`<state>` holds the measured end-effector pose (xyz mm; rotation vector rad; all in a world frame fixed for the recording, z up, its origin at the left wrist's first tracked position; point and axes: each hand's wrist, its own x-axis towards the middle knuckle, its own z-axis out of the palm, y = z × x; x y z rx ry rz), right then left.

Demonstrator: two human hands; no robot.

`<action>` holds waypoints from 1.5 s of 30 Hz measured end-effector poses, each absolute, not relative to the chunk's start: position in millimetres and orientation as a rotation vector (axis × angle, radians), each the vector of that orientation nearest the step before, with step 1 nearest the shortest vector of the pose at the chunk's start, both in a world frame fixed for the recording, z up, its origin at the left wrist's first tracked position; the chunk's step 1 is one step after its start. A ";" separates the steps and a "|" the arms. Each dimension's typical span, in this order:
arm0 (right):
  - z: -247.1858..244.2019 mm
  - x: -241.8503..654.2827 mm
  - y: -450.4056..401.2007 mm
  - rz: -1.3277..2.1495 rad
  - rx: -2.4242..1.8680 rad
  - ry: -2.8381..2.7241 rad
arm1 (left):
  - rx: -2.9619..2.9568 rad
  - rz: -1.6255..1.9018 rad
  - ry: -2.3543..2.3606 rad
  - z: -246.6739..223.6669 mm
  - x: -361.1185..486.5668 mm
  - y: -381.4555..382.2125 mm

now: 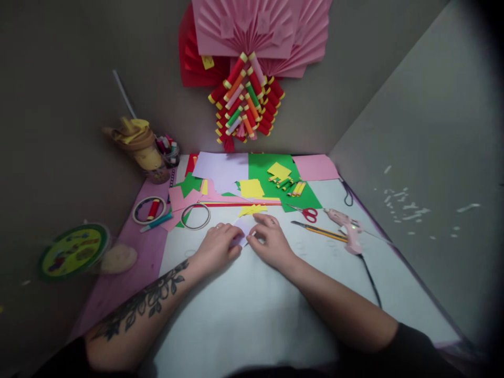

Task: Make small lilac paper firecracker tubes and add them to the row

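While both hands meet over the white tabletop (244, 315), the left hand (220, 241) pinches the left side of a small lavender paper (243, 227) between thumb and fingers, and the right hand (271, 239) grips its right edge with thumb and forefinger, so the piece sits between the two sets of fingertips. The fingers cover much of it, so whether it is folded or curled is hard to tell. Just beyond the fingertips lie yellow paper strips (252, 210), and farther past them yellow squares (252, 188), a large lavender sheet (220, 167) and a green sheet (268, 161), the last bearing small rolled paper tubes (300, 189). Left of the left fingers rests a tape ring (196, 229), with a teal pen (156, 223) farther out. To the right of the right fingers, red-handled scissors (310, 214) lie near a yellow-handled craft knife (321, 232), and beyond these is a pink glue gun (348, 224). Well past and above the fingers, paper firecrackers (246, 105) hang against the wall below a pink pleated fan (252, 31).
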<state>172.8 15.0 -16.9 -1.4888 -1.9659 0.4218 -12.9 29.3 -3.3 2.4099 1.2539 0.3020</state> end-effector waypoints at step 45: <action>-24.7 181.6 27.5 0.448 -1.557 -1.839 | 2.593 0.363 1.007 -10.4 -18.1 30.7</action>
